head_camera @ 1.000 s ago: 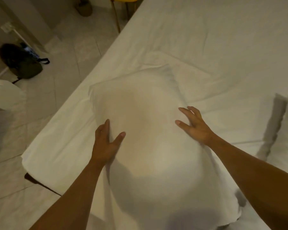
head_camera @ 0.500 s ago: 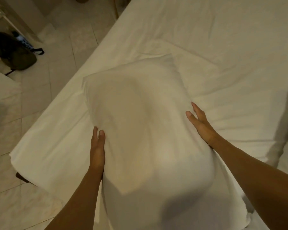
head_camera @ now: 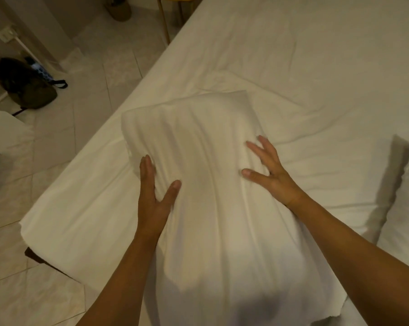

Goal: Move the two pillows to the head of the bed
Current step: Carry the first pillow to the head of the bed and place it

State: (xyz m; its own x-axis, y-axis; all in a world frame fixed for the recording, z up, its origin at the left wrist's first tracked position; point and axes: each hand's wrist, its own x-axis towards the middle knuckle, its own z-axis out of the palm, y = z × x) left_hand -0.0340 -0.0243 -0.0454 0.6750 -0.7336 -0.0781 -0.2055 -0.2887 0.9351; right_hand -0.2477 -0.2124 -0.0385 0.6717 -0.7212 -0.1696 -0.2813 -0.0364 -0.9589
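Since half a second ago both hands have shifted from the pillow's flanks onto its top. Left hand at nine o'clock and right hand at three lie open-palmed, gripping nothing, apparently plumping it near the bed's corner. Second pillow lies at the right edge.

Pretty dim, warm yellowish light all over. Dark soft shadow sits at bottom center on the pillow. Whole frame looks soft and a bit smeary, with wide-angle bending toward the edges.
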